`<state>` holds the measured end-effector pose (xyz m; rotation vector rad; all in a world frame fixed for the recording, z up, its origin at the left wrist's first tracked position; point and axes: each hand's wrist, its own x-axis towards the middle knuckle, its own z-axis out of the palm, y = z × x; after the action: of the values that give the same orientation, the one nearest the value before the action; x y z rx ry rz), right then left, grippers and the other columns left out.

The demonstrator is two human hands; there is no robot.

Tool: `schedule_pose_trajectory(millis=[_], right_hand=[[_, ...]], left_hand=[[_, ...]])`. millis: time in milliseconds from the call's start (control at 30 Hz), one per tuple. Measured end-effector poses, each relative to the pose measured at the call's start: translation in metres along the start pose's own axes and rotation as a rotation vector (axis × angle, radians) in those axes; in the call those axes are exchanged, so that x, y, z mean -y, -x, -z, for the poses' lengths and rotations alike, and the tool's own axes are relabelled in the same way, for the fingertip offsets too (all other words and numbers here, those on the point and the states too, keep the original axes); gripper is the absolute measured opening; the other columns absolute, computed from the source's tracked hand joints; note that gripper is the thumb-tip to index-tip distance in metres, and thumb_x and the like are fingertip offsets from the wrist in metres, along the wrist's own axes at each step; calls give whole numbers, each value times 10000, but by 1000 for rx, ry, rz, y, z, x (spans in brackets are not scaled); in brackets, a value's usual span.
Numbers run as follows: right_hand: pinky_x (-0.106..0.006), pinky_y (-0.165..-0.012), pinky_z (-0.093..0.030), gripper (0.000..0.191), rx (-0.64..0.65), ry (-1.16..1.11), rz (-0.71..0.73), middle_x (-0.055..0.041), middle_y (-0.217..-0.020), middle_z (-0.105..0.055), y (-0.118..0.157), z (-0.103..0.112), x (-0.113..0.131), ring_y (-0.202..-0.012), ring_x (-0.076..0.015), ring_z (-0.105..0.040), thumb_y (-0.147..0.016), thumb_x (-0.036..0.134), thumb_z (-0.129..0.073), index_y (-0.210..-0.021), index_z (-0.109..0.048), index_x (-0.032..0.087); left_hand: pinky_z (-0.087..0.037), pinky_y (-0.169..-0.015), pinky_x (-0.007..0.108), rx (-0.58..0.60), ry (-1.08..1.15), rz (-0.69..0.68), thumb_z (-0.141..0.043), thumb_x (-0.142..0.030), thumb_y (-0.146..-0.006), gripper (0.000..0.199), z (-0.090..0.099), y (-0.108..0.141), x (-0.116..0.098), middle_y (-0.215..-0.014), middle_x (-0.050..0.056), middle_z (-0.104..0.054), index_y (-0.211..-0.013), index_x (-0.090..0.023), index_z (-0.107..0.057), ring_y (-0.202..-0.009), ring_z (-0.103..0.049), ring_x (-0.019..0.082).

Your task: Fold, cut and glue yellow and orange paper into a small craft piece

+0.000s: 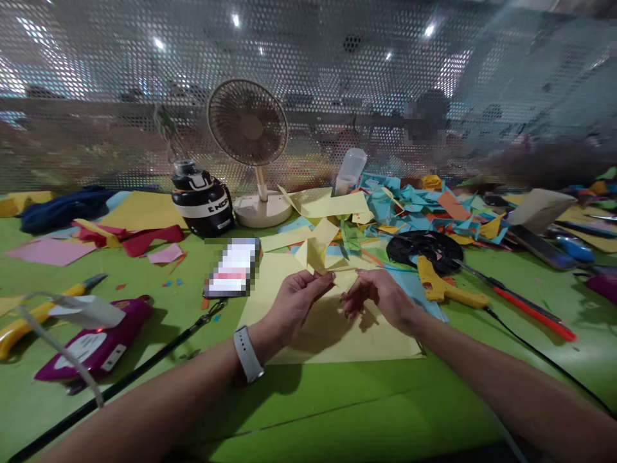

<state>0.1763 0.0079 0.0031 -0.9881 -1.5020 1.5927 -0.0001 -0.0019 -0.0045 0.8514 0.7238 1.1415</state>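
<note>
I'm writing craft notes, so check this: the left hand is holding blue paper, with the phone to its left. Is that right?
Not the colour: in the head view, the left hand holds yellow paper, not blue. The phone is indeed to its left.

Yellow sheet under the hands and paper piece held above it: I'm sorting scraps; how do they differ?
The yellow sheet is larger than the paper piece. The sheet lies on the green table; the piece is raised in the left hand. Both are pale yellow.
</note>
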Motion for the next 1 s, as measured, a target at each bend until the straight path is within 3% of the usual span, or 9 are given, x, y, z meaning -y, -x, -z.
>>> schedule_pose_trajectory(millis=[167, 267, 400, 567, 767, 1000], right_hand=[[-215, -389, -422, 445, -91, 126, 30, -10, -444, -613, -2, -2, 1, -364, -108, -542, -789, 540, -569, -589, -622, 147], [-212, -368, -418, 413, -90, 112, 13, 5, -445, -603, -2, -5, 2, -347, -102, -523, -746, 538, -626, -574, -571, 166], [-216, -377, -410, 435, -88, 132, 14, -8, -435, -588, 1, -2, 7, -349, -98, -507, -751, 542, -610, -559, -590, 151], [-196, -339, -303, 478, -167, 85, 3, 53, -403, -441, 0, 4, 8, -333, -69, -396, -836, 559, -473, -534, -476, 189], [-178, -331, -229, 293, -40, 45, -144, 81, -437, -413, -2, 7, 5, -357, -47, -329, -745, 390, -644, -598, -507, 177], [-171, -333, -273, 438, 70, 158, -92, 98, -404, -421, 0, 4, 15, -321, -36, -340, -761, 574, -621, -610, -472, 191]], left_hand=[[-475, -706, 212, 35, 18, 9, -791, -278, -696, 191, 1, -1, 0, -732, 47, -724, -770, -113, -728, -712, -626, 111], [-479, -712, 204, 33, 52, 11, -812, -263, -664, 179, 0, -1, -1, -720, 35, -725, -731, -123, -723, -703, -629, 103], [-477, -679, 207, 50, 29, 50, -810, -264, -667, 176, 1, 0, -3, -698, 22, -714, -719, -128, -712, -665, -622, 95], [-456, -653, 201, 119, -69, 214, -839, -298, -622, 246, 4, 0, -4, -631, -1, -675, -631, -126, -664, -616, -603, 80], [-432, -599, 190, 208, -145, 322, -828, -306, -637, 251, 8, -1, -9, -600, -13, -642, -625, -128, -653, -570, -568, 68], [-440, -617, 197, 207, -138, 272, -804, -269, -659, 238, 15, -6, -12, -601, -15, -612, -610, -133, -615, -580, -556, 75]])
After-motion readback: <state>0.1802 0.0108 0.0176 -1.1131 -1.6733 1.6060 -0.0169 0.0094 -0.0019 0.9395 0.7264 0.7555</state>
